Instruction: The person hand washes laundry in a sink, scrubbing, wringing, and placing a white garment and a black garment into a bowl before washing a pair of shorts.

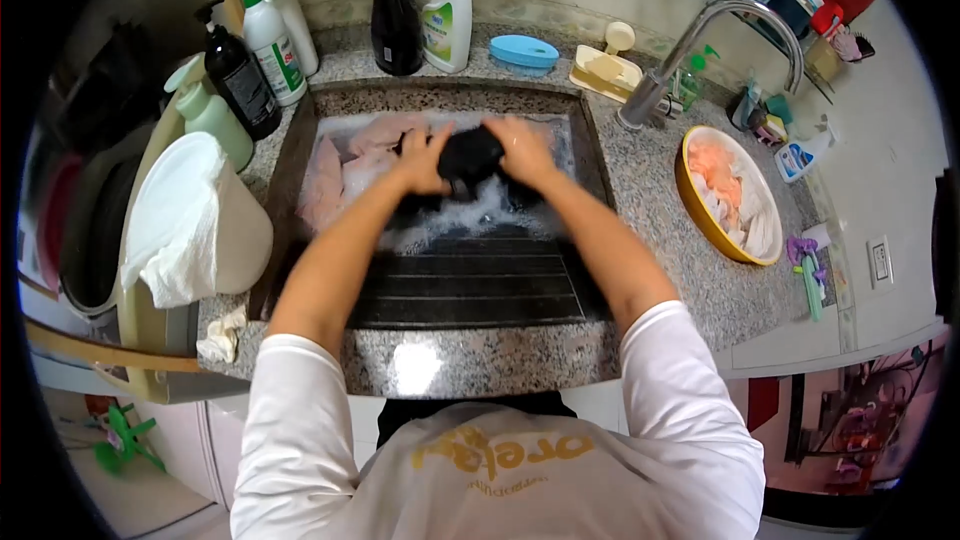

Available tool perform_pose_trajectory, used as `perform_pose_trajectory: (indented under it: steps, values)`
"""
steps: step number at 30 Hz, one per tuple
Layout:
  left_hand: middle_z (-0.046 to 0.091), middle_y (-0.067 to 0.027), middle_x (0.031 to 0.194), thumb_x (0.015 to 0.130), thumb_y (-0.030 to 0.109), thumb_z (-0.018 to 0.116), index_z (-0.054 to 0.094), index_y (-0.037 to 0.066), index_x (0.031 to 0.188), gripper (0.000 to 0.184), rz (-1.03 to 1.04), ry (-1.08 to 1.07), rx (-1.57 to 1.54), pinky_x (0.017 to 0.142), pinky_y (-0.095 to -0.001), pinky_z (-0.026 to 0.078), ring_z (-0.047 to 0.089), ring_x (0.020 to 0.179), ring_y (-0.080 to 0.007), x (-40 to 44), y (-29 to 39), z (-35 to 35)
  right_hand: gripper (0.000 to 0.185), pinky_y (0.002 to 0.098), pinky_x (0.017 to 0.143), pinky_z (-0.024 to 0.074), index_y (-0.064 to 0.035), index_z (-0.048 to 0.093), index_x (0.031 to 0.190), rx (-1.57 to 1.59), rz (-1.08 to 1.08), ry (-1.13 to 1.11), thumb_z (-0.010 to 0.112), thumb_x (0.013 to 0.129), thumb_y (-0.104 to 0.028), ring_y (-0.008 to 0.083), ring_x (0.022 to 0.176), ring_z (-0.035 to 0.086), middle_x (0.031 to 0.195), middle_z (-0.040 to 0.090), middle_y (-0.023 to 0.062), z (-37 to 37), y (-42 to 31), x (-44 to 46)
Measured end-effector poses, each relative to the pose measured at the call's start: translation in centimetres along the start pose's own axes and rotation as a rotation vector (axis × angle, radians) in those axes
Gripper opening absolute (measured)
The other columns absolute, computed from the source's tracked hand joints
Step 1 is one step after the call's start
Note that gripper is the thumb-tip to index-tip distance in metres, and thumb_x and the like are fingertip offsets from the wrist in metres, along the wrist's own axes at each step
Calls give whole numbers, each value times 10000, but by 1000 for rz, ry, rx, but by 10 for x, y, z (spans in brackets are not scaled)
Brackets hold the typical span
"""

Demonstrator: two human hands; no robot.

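In the head view, a black cloth (pixel 470 153) is bunched up over the soapy water of the sink (pixel 598 155). My left hand (pixel 424 162) grips its left side, with the fingers curled and slightly blurred. On the other side, my right hand (pixel 520 148) holds the same cloth. Pale pink fabric (pixel 325 180) lies in the suds to the left and behind my hands. A dark ridged washboard surface (pixel 460 280) slopes up from the water toward me. The cloth's underside and lower folds are hidden by foam and fingers.
On the left stands a white bucket (pixel 240 235) with white cloth over its rim. Bottles (pixel 272 50) line the back left. A blue brush (pixel 523 53) and soap dish (pixel 603 75) sit behind the sink. The faucet (pixel 645 100) and a yellow-rimmed basin (pixel 697 202) of laundry are right.
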State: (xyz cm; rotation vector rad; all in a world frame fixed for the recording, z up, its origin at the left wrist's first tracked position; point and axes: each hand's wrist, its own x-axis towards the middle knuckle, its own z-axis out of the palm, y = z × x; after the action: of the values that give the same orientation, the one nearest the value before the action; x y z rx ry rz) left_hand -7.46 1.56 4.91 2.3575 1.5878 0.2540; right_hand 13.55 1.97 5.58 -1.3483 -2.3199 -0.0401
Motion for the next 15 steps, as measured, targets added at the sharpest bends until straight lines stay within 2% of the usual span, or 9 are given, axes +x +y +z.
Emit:
perform_pose_trajectory:
  steps: [2, 4, 7, 9, 10, 12, 13, 14, 15]
  values:
    - [37, -163, 1420, 549, 486, 717, 48, 255, 1376, 1089, -41, -238, 94, 982, -591, 112, 7, 1306, -357, -17, 16, 6, 673, 526, 915, 277, -226, 402, 1236, -32, 7, -142, 626, 630, -39, 283, 1097, 394, 1061, 462, 88, 26, -5, -16]
    - [-4, -147, 1429, 571, 589, 648, 28, 273, 1377, 1065, -53, -255, 139, 953, -643, 64, -53, 1312, -335, -11, 10, 31, 742, 521, 979, 199, -287, 312, 1304, 39, 112, -301, 622, 673, -50, 277, 1222, 278, 1236, 392, 91, 43, -6, -18]
    - [88, -147, 1418, 599, 581, 622, 90, 249, 1374, 997, -107, -313, 140, 984, -590, 92, 58, 1301, -344, 7, -3, 56, 748, 474, 993, 213, -267, 313, 1308, 109, 127, -317, 615, 666, -31, 322, 1204, 293, 1235, 390, 131, 81, 8, -25]
    - [267, -164, 1357, 628, 540, 606, 268, 210, 1334, 850, -144, -264, 80, 999, -483, 222, 212, 1252, -364, 18, -9, 70, 686, 448, 941, 296, -124, 337, 1280, 100, 54, -170, 609, 652, -81, 339, 1138, 375, 1156, 445, 186, 116, 29, -27]
    - [267, -164, 1357, 628, 540, 606, 268, 210, 1334, 850, -145, -269, 77, 999, -483, 222, 212, 1252, -364, 23, -12, 77, 686, 448, 941, 296, -124, 337, 1280, 102, 55, -175, 609, 652, -81, 339, 1138, 375, 1156, 445, 186, 126, 36, -26]
    - [376, -196, 1287, 727, 492, 517, 352, 127, 1292, 693, -20, -178, -66, 972, -408, 294, 337, 1198, -348, 38, -20, 88, 489, 422, 866, 375, 0, 477, 1106, 32, 270, -538, 593, 689, -226, 340, 1034, 471, 1064, 517, 213, 128, 42, -8]
    - [498, -207, 1157, 748, 441, 500, 514, 67, 1143, 544, -95, -377, -28, 927, -398, 346, 467, 1081, -340, 62, -32, 113, 467, 413, 808, 427, 60, 551, 997, 44, 398, -696, 577, 708, -306, 333, 951, 539, 994, 568, 218, 119, 39, 6]
    - [498, -207, 1157, 748, 441, 500, 514, 67, 1143, 544, -93, -364, -26, 927, -398, 346, 467, 1081, -340, 64, -29, 108, 402, 392, 736, 463, 28, 600, 935, -36, 213, -619, 567, 727, -315, 311, 839, 589, 914, 605, 197, 95, 24, 0]
    - [522, -205, 1118, 745, 421, 504, 551, 57, 1083, 498, -131, -318, -47, 906, -406, 361, 493, 1046, -333, 58, -21, 101, 324, 389, 732, 466, 4, 592, 944, 259, 421, -570, 548, 735, -240, 308, 865, 583, 956, 595, 182, 137, 57, -12]
